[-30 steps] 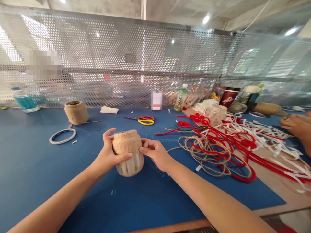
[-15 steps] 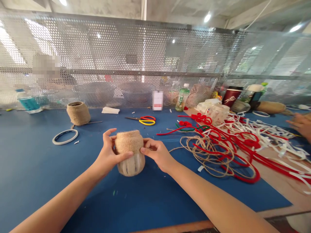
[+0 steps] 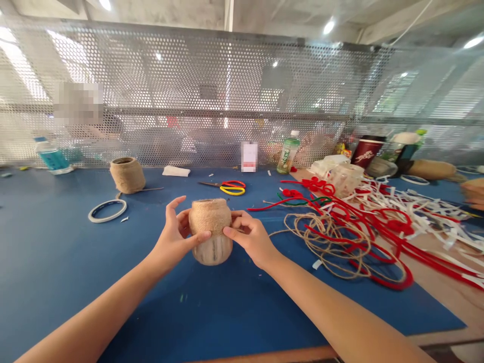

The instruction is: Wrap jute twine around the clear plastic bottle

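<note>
A glass jar (image 3: 213, 250) stands nearly upright between my hands, its upper part wound with jute twine and its lower part bare. Around its left side curls my left hand (image 3: 177, 233), closed on it with the thumb across the front and the index finger lifted. My right hand (image 3: 251, 237) pinches at the jar's right side, thumb and fingers by the lower edge of the winding. From there the jute twine (image 3: 298, 229) runs right to a loose tangle on the blue mat. Fingers behind the jar are hidden.
Behind lie scissors (image 3: 232, 188) with red and yellow handles. A twine-covered jar (image 3: 127, 176) and a tape roll (image 3: 107, 210) sit left. Red cords (image 3: 401, 242), white strips (image 3: 423, 201) and a clear jar (image 3: 345, 179) crowd the right. Another person's hand (image 3: 472, 194) shows at the far right.
The jar looks slightly more upright and sits a little further right and higher in view, with both hands still on it. The whole view has shifted slightly.
</note>
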Tool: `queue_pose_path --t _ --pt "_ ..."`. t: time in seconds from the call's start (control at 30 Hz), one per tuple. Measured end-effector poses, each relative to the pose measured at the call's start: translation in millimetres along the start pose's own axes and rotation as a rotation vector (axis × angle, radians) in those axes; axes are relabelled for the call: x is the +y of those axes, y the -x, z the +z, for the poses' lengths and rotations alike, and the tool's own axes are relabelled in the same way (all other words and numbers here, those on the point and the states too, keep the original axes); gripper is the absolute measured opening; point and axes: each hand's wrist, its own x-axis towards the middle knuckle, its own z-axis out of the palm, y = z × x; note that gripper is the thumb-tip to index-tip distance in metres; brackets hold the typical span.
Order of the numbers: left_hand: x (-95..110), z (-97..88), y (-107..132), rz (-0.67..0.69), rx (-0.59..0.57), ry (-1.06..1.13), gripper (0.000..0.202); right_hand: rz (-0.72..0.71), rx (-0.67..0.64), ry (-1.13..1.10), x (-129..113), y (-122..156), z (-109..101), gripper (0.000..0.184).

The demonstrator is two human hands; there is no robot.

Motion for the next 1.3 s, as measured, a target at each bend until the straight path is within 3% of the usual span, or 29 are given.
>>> queue_pose_path --t 0.3,0.63,1.3 --pt "-2.1 2.2 3.2 0.060 -0.007 -0.166 0.081 -0.021 0.008 0.073 -3.6 3.2 4.0 0.031" --pt "1.1 6.0 9.0 0.089 0.060 -0.345 0.097 -0.141 0.001 0.245 -2.2 9.1 6.8 0.027" --pt "-1.3 -0.1 2.5 0.091 0.078 -0.321 0.083 -0.243 -0.125 0.404 -8.7 8.2 0.0 0.011"
